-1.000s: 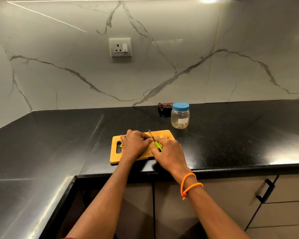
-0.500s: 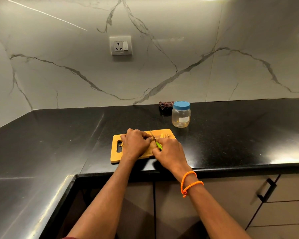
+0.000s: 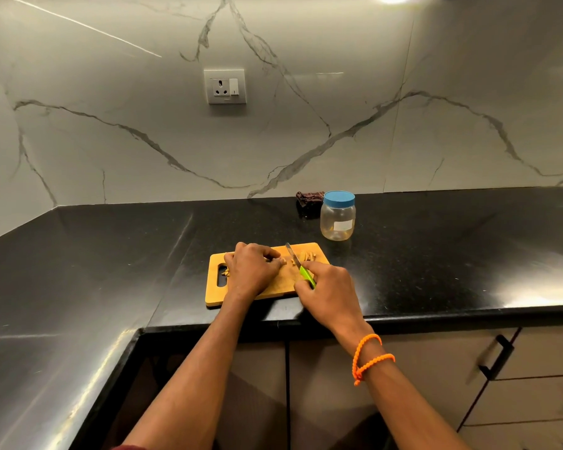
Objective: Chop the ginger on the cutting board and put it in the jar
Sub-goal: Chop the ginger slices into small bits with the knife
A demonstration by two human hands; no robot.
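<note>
A wooden cutting board (image 3: 283, 284) lies near the front edge of the black counter. My left hand (image 3: 251, 271) rests curled on the board and pinches a piece of ginger under its fingertips; the piece itself is mostly hidden. My right hand (image 3: 330, 287) grips the green handle of a small knife (image 3: 298, 264), whose blade points away from me just right of my left fingertips. Cut ginger pieces (image 3: 307, 255) lie at the board's far right corner. A clear plastic jar (image 3: 337, 219) with its blue lid on stands behind the board to the right.
A dark brown cloth (image 3: 309, 201) lies behind the jar by the marble wall. A wall socket (image 3: 225, 86) sits above. A few ginger scraps (image 3: 225, 272) lie by the board's handle hole. Cabinet doors and drawer handles (image 3: 498, 357) are below the counter edge.
The knife blade has shifted slightly right, away from my left fingertips. Both hands stay on the board in nearly the same places.
</note>
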